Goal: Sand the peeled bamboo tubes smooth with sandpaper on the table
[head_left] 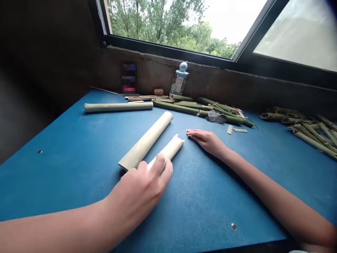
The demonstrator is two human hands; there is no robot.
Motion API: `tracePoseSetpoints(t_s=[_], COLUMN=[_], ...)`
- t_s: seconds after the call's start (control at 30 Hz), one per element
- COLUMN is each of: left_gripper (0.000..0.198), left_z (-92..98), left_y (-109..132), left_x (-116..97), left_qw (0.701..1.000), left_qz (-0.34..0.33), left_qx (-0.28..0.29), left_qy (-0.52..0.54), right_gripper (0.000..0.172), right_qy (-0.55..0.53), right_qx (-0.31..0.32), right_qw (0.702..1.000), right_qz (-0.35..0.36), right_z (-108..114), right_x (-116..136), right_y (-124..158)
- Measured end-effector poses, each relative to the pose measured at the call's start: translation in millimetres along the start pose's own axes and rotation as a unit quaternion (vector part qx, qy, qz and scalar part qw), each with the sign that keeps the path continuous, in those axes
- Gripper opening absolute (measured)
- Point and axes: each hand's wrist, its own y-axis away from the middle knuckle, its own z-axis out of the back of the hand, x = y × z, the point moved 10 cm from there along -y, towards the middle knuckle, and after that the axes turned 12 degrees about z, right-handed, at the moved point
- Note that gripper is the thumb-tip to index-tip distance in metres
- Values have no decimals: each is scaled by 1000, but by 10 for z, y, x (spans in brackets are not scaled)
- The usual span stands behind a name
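Under left hand (138, 193), bamboo (170, 149) pointing windowward

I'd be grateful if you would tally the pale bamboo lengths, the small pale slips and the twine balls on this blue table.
Pale bamboo lengths: 3 (long length, wide length, notched length)
Pale slips: 2
Twine ball: 1
Total: 6

Bare left forearm (58, 228), bare right forearm (279, 203)
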Motion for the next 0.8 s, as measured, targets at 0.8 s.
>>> tracePoseSetpoints(t_s=[0.8], left_gripper=[16], left_z=[258], left_y=[204], left_x=[-269], left_qw=[966], left_qz=[-179], left_qx=[-181], left_qy=[44], right_gripper=[57], right_qy=[-4], right_qx=[-40], right_qw=[973], right_qz=[226], right_z=[-85], right_x=[1350], right_y=[275])
